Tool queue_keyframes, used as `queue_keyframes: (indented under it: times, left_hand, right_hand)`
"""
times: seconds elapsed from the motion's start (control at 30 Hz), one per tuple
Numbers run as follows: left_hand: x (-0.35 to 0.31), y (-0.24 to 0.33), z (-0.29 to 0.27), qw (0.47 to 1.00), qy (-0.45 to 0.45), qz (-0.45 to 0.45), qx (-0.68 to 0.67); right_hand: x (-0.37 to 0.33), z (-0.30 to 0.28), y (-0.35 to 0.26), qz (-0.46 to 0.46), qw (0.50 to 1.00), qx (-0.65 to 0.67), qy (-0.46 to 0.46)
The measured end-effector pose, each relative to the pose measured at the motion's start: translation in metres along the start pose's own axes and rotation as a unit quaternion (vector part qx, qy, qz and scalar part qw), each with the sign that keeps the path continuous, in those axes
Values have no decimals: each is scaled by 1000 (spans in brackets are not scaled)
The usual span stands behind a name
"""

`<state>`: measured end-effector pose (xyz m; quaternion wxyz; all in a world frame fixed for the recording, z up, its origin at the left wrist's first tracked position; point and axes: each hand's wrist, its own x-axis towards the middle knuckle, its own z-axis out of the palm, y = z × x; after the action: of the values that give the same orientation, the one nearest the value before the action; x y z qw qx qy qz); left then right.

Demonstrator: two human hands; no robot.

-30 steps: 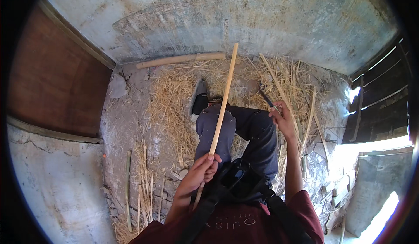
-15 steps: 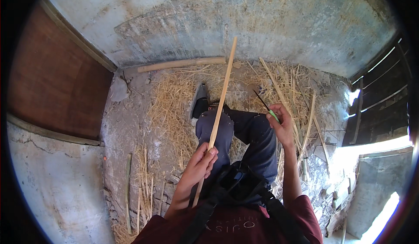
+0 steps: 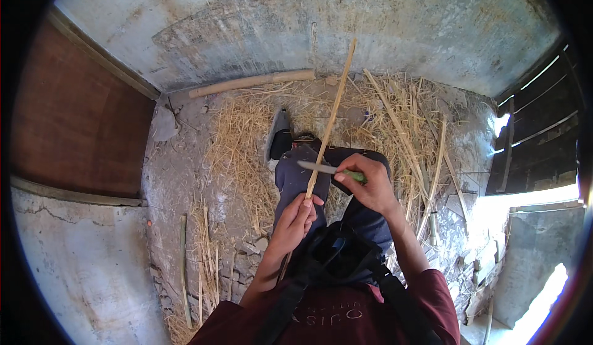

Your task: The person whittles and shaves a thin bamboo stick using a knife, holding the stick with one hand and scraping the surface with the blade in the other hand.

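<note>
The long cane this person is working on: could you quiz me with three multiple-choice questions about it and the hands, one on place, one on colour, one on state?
1. Where does the knife blade lie?
A. Across the cane, above the left hand
B. On the straw by the wall
C. Under the shoe

2. What colour is the knife handle?
A. Red
B. Green
C. Black

3. How is the cane held?
A. Lying loose on the floor
B. Gripped by the left hand, pointing away toward the wall
C. Held by both hands at its far tip

Answers:
1 A: the knife crosses the cane just above the left hand.
2 B: a green handle shows in the right hand.
3 B: the left hand is closed round the cane's lower part, and its far end reaches toward the grey wall.
</note>
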<state>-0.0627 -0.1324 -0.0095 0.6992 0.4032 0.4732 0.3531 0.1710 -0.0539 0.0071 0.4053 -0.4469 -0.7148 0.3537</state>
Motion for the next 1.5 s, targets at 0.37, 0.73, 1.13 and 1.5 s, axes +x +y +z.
queue_keyframes:
  times: [0.37, 0.73, 1.13, 1.5]
  left_hand:
    - [7, -20, 0, 991, 63, 86, 84]
    - [8, -8, 2, 999, 41, 26, -19]
    - [14, -26, -3, 996, 39, 74, 41]
    - [11, -13, 3, 998, 38, 38, -14]
  right_hand:
    - [2, 26, -4, -107, 990, -73, -62]
    - [-1, 20, -4, -13, 996, -28, -89]
    - [-9, 10, -4, 103, 988, 60, -95]
    - [-12, 6, 6, 64, 991, 43, -112]
